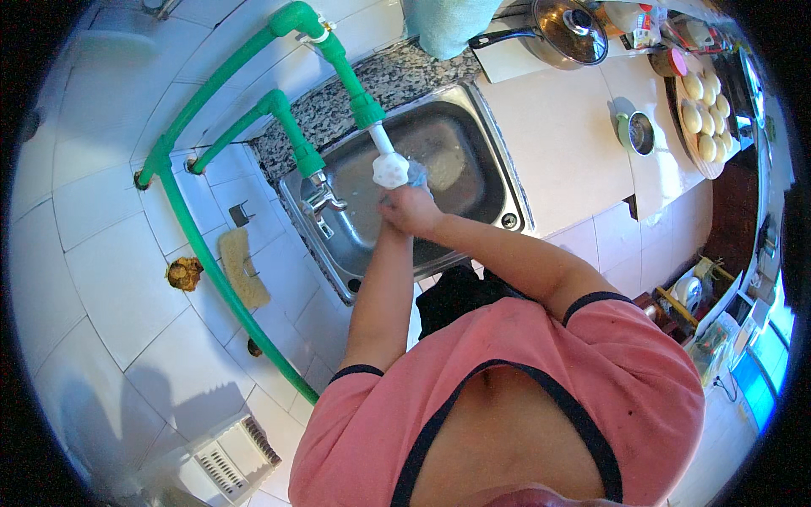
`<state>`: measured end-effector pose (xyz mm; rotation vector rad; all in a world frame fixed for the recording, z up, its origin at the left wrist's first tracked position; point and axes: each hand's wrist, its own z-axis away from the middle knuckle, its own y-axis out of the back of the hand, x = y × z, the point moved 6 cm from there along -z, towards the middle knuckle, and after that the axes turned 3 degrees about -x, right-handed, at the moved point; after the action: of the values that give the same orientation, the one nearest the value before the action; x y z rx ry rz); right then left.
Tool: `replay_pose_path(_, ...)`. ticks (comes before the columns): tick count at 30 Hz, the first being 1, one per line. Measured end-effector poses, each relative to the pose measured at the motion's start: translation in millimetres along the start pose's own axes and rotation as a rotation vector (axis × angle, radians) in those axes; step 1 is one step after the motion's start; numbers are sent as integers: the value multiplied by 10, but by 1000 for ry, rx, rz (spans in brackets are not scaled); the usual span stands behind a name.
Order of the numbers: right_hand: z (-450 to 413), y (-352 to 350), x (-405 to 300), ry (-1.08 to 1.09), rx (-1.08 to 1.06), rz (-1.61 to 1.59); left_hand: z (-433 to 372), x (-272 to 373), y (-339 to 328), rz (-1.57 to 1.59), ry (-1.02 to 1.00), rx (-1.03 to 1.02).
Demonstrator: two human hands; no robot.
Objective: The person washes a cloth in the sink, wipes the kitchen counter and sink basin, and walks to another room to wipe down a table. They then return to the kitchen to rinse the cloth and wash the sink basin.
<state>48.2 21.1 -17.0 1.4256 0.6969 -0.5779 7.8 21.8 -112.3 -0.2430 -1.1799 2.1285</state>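
Observation:
Both of my hands meet over a stainless steel sink [437,250], close under a white shower-type tap head [390,170]. My right hand [413,208] lies on top, its fingers curled around a bluish-grey, crumpled, cloth-like thing [417,173]. Most of that thing is hidden by the tap head and my fingers. Below and to the left, my left hand [394,222] is largely covered by the right one, so its grip does not show. A chrome tap [324,199] stands left of my hands.
Green pipes [209,253] run along the tiled wall at left, near a sponge-like pad [243,267]. On the counter [557,139] are a lidded pan [567,35], a small green cup [635,133] and a round wooden board [711,170] with several pale dough balls [692,118].

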Motion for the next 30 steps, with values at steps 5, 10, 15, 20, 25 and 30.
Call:
replay_pose_path(5,-446,481,946,-508,-45,-9,-7,-108,-332,-27,114,197)
replay_pose_path(10,-525,-40,1455,-647,-293,-799,69,431,-506,-194,-85,137)
replay_pose_path(15,-438,377,1000,-372,-401,-394,3,699,-134,-341,-210,175)
replay_pose_path(20,-299,231,150,-278,-350,-294,-72,195,51,3,-47,-143)
replay_pose_path(25,-517,-41,-41,-23,-286,-104,-173,227,275,79,229,-409)
replay_pose_path(30,-838,447,1500,-499,109,-123,98,318,-137,-339,134,200)
